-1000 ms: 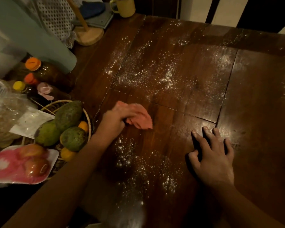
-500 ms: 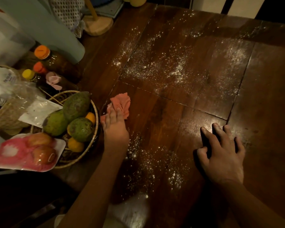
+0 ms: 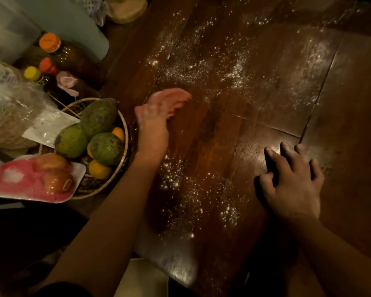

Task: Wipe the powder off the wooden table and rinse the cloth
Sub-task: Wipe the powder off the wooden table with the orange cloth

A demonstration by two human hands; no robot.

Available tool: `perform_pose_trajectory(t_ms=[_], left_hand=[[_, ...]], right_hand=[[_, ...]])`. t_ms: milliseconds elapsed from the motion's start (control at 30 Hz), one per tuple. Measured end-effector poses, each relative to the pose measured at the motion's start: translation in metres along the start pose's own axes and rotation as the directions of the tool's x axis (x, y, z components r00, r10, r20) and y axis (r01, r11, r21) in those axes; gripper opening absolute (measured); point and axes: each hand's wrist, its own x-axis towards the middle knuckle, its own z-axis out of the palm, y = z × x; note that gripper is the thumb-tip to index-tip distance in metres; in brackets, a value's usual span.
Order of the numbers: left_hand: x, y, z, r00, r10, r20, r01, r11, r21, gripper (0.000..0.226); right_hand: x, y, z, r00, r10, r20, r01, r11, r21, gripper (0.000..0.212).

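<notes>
Pink cloth swung from basket side toward far powder; left hand blurred, grip unreadable; right hand stays flat, released, on bench. Most powder remains.

Three green fruits, three bottles, one cloth

Your pink cloth lies bunched and motion-blurred on the dark, glossy plank worktop, its near edge under your left hand. White powder speckles the boards just beyond the cloth and again nearer you, with a barer strip of wood between the two patches.
</notes>
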Motion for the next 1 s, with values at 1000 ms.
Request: perform_pose_trajectory(t_ms=[1000], left_hand=[[-0.105, 0.029, 0.017, 0.873, -0.482, -0.069, 0.483, 0.838, 0.254, 0.080]], right_hand=[[-0.002, 0.004, 0.005, 0.997, -0.053, -0.061, 0.057, 0.996, 0.068, 0.051]])
